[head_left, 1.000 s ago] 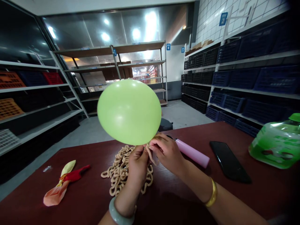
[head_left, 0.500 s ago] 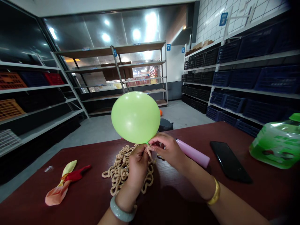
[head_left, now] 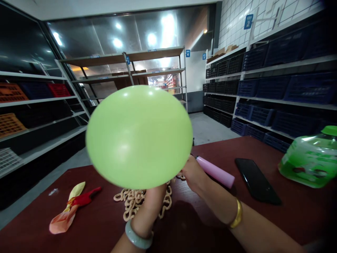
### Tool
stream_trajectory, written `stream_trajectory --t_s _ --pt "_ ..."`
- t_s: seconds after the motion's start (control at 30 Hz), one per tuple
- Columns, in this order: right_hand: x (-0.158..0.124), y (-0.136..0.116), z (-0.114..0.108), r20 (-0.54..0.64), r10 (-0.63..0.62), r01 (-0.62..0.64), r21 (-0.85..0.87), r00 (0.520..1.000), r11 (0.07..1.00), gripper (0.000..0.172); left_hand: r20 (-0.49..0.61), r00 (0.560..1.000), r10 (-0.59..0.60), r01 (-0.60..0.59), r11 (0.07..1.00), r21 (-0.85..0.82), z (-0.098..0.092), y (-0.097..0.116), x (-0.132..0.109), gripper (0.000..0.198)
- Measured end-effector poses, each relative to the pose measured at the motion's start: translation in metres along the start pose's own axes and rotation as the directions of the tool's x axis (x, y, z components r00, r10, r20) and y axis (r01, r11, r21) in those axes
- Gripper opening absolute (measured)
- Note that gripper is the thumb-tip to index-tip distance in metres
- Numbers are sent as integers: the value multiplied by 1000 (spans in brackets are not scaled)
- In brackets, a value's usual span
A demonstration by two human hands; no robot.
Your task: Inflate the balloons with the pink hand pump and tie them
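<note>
A light green inflated balloon (head_left: 139,135) fills the middle of the view, close to the camera. My left hand (head_left: 154,197) rises under it, the fingers hidden behind the balloon. My right hand (head_left: 191,172) reaches in from the right to the balloon's lower edge, its fingertips also hidden. Both hands are at the balloon's neck, which I cannot see. Below them a tan plastic chain (head_left: 134,202) lies heaped on the dark red table (head_left: 295,211).
A pink cylinder (head_left: 215,172) and a black phone (head_left: 256,181) lie right of my hands. A green plastic jug (head_left: 309,160) stands at the far right. Uninflated yellow, red and orange balloons (head_left: 70,207) lie at the left. Shelving with crates lines both walls.
The balloon first swung away from me and looked smaller; now it has tipped back toward the camera and covers both hands' fingers, which earlier were pinching its neck.
</note>
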State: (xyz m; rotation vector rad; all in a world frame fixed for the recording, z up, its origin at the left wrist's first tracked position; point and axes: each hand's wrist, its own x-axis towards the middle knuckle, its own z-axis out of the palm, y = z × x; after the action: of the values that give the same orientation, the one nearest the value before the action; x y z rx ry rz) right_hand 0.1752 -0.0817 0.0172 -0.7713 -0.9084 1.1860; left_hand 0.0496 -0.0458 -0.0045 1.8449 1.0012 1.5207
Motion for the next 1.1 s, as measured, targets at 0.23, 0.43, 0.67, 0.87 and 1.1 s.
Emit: stream_trajectory --t_s 0.23,0.43,0.67,0.87,1.1 --pt "3 -1 -7 35 61 -66 146 997 987 20 196 962 -193 222 965 -139 14 7 -9 35" --pt "8 -1 -13 -77 123 -106 194 989 975 25 409 828 -384 534 763 -364 23 26 -19 41" --pt "9 8 -11 111 100 -110 83 989 990 30 319 836 -447 549 663 -509 14 14 -9 31" --pt "8 18 -9 190 207 -215 23 960 976 25 326 839 -436 538 752 -381 9 -6 0 36" --pt "30 38 -17 26 281 -283 101 959 954 22 414 783 -464 599 742 -300 13 -12 5 35"
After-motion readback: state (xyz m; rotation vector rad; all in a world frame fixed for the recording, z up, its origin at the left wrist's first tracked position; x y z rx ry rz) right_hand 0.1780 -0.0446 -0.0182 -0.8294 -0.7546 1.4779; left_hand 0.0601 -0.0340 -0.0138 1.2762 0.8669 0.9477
